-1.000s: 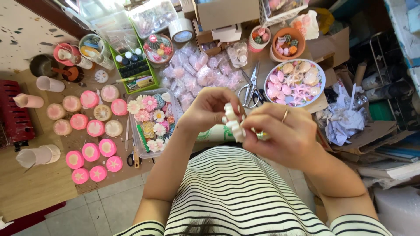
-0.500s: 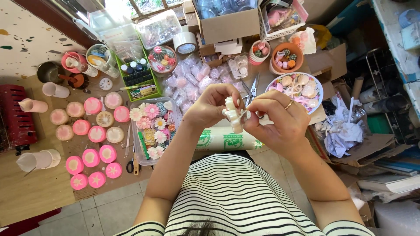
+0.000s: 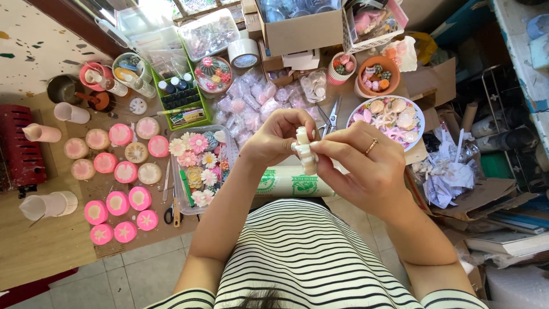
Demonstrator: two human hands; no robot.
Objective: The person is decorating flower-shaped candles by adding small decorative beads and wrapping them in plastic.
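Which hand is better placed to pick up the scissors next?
Right, probably. The scissors lie just beyond the right hand. Both hands pinch the white piece; the left hand sits slightly farther off.

Your single head camera looks straight down from above your striped shirt [image 3: 303,252], close over both hands, with the cluttered bench [image 3: 46,252] spreading beyond it.

matt cream flower piece [image 3: 305,150], smooth like plaster; gold metal ring [image 3: 371,147]; glossy clear plastic tray [image 3: 174,171]; metal scissors [image 3: 331,116]; brown cardboard box [image 3: 303,31].
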